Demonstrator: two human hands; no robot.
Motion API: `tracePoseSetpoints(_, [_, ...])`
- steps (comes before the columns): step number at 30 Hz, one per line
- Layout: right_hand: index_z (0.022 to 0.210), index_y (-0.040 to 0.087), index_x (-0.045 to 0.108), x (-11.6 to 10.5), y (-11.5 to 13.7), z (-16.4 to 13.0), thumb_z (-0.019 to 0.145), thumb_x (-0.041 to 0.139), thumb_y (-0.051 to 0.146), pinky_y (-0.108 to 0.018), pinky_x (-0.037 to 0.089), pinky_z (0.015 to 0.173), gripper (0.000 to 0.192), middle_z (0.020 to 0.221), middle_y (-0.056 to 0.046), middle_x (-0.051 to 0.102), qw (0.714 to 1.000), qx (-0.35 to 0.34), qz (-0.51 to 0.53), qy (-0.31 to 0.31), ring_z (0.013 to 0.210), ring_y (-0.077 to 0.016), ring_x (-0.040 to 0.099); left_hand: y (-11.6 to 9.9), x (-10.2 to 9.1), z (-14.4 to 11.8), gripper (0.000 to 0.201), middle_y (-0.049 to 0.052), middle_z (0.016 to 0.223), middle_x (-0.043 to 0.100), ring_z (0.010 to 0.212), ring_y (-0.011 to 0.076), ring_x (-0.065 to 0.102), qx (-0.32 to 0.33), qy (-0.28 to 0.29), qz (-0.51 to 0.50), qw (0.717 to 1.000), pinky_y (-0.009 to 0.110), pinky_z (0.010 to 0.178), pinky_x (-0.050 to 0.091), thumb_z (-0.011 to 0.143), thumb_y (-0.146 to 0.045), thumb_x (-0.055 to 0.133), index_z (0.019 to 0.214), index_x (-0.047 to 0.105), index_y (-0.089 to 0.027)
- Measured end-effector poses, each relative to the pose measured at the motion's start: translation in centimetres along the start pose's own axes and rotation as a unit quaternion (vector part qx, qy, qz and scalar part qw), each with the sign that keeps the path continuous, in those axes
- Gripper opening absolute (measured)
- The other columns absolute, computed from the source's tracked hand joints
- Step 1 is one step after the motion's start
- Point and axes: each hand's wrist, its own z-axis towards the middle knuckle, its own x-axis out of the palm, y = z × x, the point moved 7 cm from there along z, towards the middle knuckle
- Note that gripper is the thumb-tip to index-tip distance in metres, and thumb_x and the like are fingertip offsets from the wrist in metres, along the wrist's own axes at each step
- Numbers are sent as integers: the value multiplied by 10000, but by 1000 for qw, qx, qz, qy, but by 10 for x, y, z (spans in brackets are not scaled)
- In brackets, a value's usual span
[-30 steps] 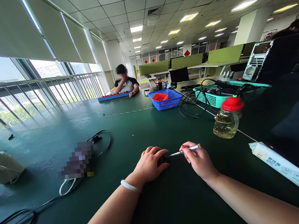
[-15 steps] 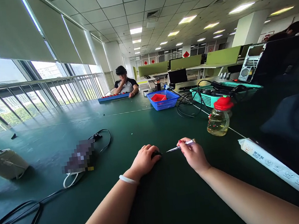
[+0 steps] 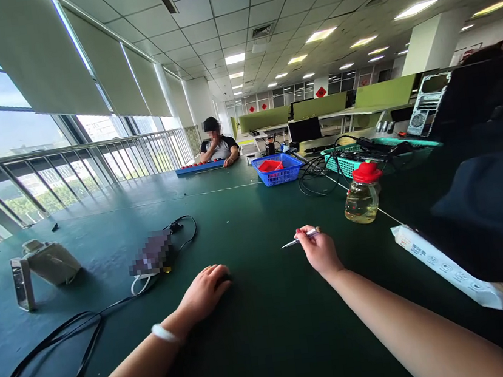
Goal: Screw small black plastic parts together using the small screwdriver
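Note:
My right hand [image 3: 321, 252] is closed around a slim silver pen-like tool [image 3: 311, 233]. Its thin pointed tip aims left, just above the dark green tabletop [image 3: 271, 345]. To the left, my left hand [image 3: 204, 291], with a white band on its wrist, rests low over the table. Its fingers curl downward and the thumb lies close beside them. Something dark shows under those fingertips, too shadowed to name. A wide gap separates the two hands.
A red-lidded bottle [image 3: 362, 196] stands right of my right hand, near a white packet [image 3: 445, 269]. Blue [image 3: 280, 176] and green baskets [image 3: 344, 165] lie beyond. A blurred device [image 3: 152, 254] and black cables [image 3: 73, 323] are leftward. A person [image 3: 219, 146] sits opposite.
My left hand has drawn back left, away from the tool's tip; the small black thing seen under its fingers is now mostly hidden. My right hand keeps its hold. The view has turned left.

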Motion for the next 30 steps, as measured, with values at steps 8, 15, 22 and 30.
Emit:
tracePoseSetpoints(8, [720, 223, 597, 4, 8, -2, 866, 424, 573, -290, 469, 564, 417, 649, -63, 687, 1000, -16, -1, 22, 576, -202, 628, 121, -55, -83, 395, 95, 1124, 699, 1009, 262, 654, -159, -35, 71, 984, 398, 935, 506, 880, -482, 445, 1087, 647, -214])
tracePoseSetpoints(15, [723, 226, 599, 4, 6, -2, 878, 432, 554, -286, 475, 561, 400, 677, -68, 698, 1000, -16, -9, 22, 612, -211, 651, 139, -99, -102, 355, 34, 1026, 715, 962, 229, 665, -234, -122, 85, 961, 330, 860, 520, 847, -489, 457, 1021, 635, -236])
tracePoseSetpoints(22, [741, 219, 609, 6, 3, -2, 892, 420, 540, -290, 476, 574, 402, 695, -73, 702, 999, -15, -17, 29, 614, -208, 645, 139, -142, -136, 363, -55, 950, 754, 892, 196, 689, -379, -212, 46, 900, 238, 659, 499, 857, -513, 441, 1071, 644, -300])
tracePoseSetpoints(30, [740, 212, 614, 6, 5, -2, 891, 432, 539, -277, 465, 546, 403, 661, -53, 687, 999, -25, -20, 30, 567, -189, 623, 145, -136, -148, 423, -91, 913, 774, 829, 206, 696, -405, -146, 82, 899, 252, 637, 496, 847, -544, 378, 1044, 699, -353])
